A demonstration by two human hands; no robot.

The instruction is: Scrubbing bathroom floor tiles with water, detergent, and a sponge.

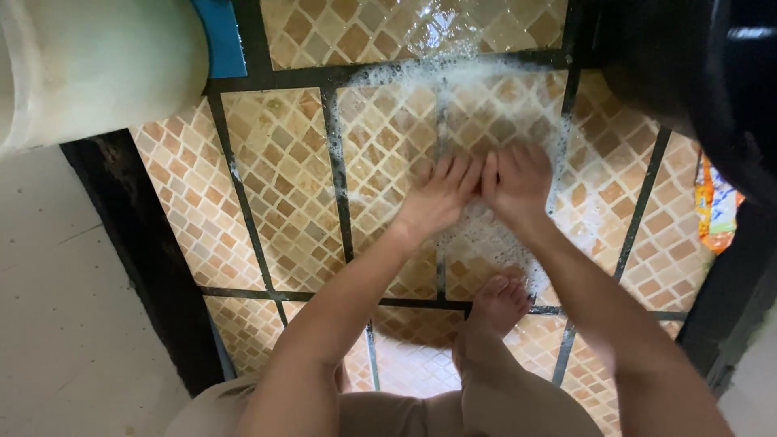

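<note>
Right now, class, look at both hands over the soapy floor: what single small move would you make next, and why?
Probably sweep both hands outward across the tiles. The left hand and right hand lie flat, side by side, on the wet tiled floor, while white foam spreads beyond and around them, so suds there look unworked. The bare foot stands just behind them.

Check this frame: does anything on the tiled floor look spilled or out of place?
Yes. White foam and water spread across the tiled floor around and beyond the left hand and right hand. An orange packet lies at the right edge beside a dark container.
</note>
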